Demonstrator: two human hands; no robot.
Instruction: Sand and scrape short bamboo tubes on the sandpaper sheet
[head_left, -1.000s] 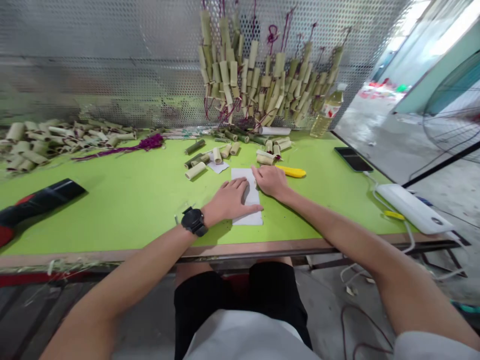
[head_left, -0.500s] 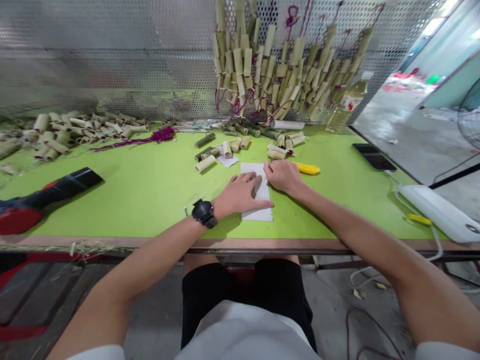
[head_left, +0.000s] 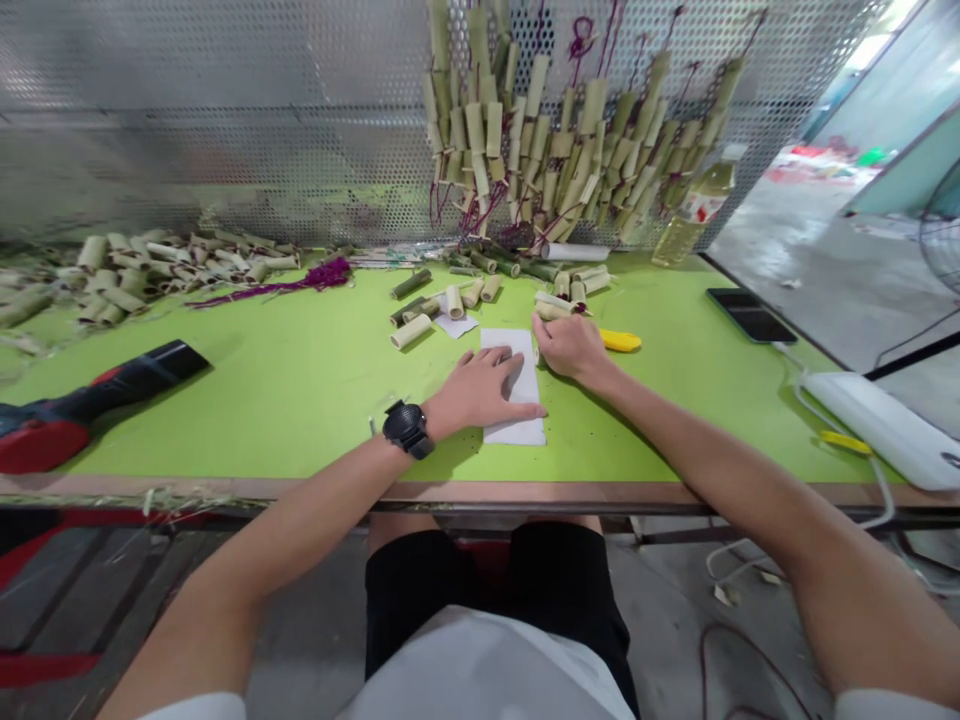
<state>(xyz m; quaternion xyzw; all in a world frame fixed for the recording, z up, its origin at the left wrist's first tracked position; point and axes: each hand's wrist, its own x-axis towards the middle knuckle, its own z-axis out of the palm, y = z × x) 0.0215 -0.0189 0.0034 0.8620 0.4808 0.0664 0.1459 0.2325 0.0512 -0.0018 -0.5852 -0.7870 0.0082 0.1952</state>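
A white sheet [head_left: 517, 425] lies flat on the green table [head_left: 300, 380] in front of me. My left hand [head_left: 484, 388], with a black watch on its wrist, rests palm down on the sheet, fingers spread. Curled at the sheet's upper right edge is my right hand [head_left: 571, 346], closed around a small pale bamboo piece [head_left: 535, 349] that is mostly hidden by the fingers. A yellow utility knife [head_left: 621, 341] lies just right of that hand. Several short bamboo tubes [head_left: 450, 300] are scattered just beyond the sheet.
Strings of bamboo tubes [head_left: 540, 140] hang on the perforated metal wall. A heap of tubes [head_left: 135, 275] and purple cord [head_left: 300, 280] lie at the left. A red and black tool [head_left: 82, 400] lies near left. An oil bottle [head_left: 694, 215], phone [head_left: 750, 315] and white power strip [head_left: 877, 425] are at the right.
The view has shifted slightly. My right hand has slid a little up along the sheet's right edge. The left hand stays pressed on the sheet.
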